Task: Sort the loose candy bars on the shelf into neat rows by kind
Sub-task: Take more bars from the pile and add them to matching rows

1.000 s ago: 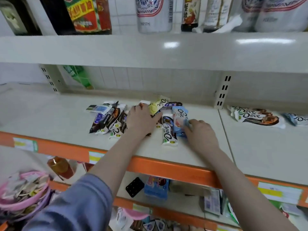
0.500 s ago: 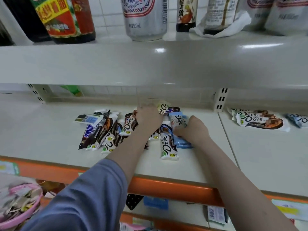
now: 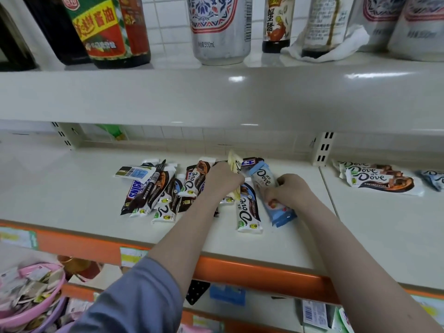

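Note:
A loose pile of candy bars lies mid-shelf point(image 3: 72, 200): a Snickers bar point(image 3: 135, 191), several white Dove bars point(image 3: 192, 182) and one white Dove bar point(image 3: 248, 210) pointing at the front edge. My left hand point(image 3: 223, 180) grips a yellow Dove bar point(image 3: 235, 164) standing up out of the pile. My right hand point(image 3: 289, 191) pinches a light blue Dove bar point(image 3: 263, 179) whose lower end lies on the shelf. Three stacked white Dove bars point(image 3: 382, 180) lie on the right shelf section, with a blue bar point(image 3: 433, 179) at the frame edge.
The upper shelf point(image 3: 216, 97) hangs low over the pile, carrying sauce bottles point(image 3: 108, 32) and a can point(image 3: 219, 30). An orange front rail point(image 3: 264, 276) edges the shelf. A pink basket point(image 3: 31, 296) of packets sits lower left. A slotted upright point(image 3: 324, 147) divides the sections.
My right hand slid up onto the light blue Dove bar and closed on it. My left hand stayed on the yellow bar. The camera moved closer and tilted up.

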### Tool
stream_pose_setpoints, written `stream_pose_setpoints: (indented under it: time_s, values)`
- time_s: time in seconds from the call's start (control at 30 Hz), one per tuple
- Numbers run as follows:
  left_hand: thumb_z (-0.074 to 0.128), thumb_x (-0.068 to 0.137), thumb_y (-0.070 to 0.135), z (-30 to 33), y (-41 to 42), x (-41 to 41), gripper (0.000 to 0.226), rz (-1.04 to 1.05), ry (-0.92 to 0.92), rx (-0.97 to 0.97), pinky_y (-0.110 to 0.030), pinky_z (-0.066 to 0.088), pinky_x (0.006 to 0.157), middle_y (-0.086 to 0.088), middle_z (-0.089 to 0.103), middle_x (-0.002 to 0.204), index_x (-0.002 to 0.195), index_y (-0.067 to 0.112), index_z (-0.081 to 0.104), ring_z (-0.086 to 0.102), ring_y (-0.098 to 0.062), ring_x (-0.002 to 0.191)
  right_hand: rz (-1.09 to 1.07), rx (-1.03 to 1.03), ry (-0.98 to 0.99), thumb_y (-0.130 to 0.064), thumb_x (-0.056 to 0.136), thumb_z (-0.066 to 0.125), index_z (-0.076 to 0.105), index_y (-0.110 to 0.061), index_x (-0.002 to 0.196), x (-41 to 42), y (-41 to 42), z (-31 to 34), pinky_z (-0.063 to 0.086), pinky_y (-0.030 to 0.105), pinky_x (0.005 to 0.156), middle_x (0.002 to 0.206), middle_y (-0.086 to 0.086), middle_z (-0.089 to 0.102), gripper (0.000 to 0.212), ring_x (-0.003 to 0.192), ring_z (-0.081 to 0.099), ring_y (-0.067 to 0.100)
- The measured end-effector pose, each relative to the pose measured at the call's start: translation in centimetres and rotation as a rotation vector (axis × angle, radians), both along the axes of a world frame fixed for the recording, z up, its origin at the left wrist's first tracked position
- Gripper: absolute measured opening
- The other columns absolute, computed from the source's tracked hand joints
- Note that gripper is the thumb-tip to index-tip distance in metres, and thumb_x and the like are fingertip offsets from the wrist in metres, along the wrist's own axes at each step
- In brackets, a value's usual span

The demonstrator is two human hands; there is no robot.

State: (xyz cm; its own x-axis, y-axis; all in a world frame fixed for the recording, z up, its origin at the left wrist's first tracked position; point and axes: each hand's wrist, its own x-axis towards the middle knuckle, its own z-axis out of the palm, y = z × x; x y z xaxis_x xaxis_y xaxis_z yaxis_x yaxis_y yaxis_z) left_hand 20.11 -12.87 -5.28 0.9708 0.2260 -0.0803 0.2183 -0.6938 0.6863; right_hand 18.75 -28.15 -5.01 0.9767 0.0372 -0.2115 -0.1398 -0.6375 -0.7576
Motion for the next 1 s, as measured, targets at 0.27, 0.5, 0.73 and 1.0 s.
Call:
stream_pose_setpoints:
  time_s: [0.27, 0.5, 0.73, 1.0]
  values:
    - [0.055, 0.08, -0.01, 0.4, -2.6, -5.3, 0.028, 0.066, -0.048, -1.057, -0.031, 0.052, 0.058, -0.015, 0.056, 0.079, 0.102, 0.006, 0.049, 0.059, -0.022, 0.061, -0.116, 0.593, -0.072, 0.004, 0.076, 0.067, 0.067, -0.004, 0.089, -5.5, -4.7, 0.4, 0.05, 0.02, 0.047, 0.074, 0.008, 0.07, 0.016, 0.053, 0.066, 0.014]
    - [0.056, 0.087, 0.001, -1.6, -6.1, -8.1, 0.008, 0.072, 0.022, -1.225, -0.025, 0.052, 0.053, -0.005, 0.066, 0.056, 0.092, 0.007, 0.057, 0.063, -0.016, 0.05, -0.201, 0.716, -0.118, 0.005, 0.078, 0.066, 0.065, -0.011, 0.096, -9.6, -5.5, 0.6, 0.043, 0.011, 0.039, 0.07, 0.002, 0.07, 0.025, 0.046, 0.064, 0.005]
    - [0.062, 0.088, 0.029, -2.3, -8.9, -10.4, 0.023, 0.088, 0.079, -1.344, -0.032, 0.055, 0.071, -0.006, 0.074, 0.091, 0.103, 0.013, 0.067, 0.07, -0.021, 0.081, -0.21, 0.747, -0.163, 0.003, 0.078, 0.065, 0.065, -0.015, 0.081, -11.0, -6.2, 0.3, 0.05, 0.014, 0.048, 0.071, 0.002, 0.07, 0.019, 0.052, 0.065, 0.006]
    - [0.065, 0.086, 0.02, -1.2, -13.5, -10.7, 0.018, 0.09, 0.102, -1.497, -0.036, 0.058, 0.064, -0.015, 0.074, 0.09, 0.099, 0.007, 0.068, 0.071, -0.028, 0.075, -0.167, 0.701, -0.173, -0.003, 0.08, 0.066, 0.063, -0.012, 0.081, -9.7, -10.3, 0.9, 0.05, 0.016, 0.052, 0.072, 0.005, 0.063, 0.01, 0.058, 0.061, 0.011]
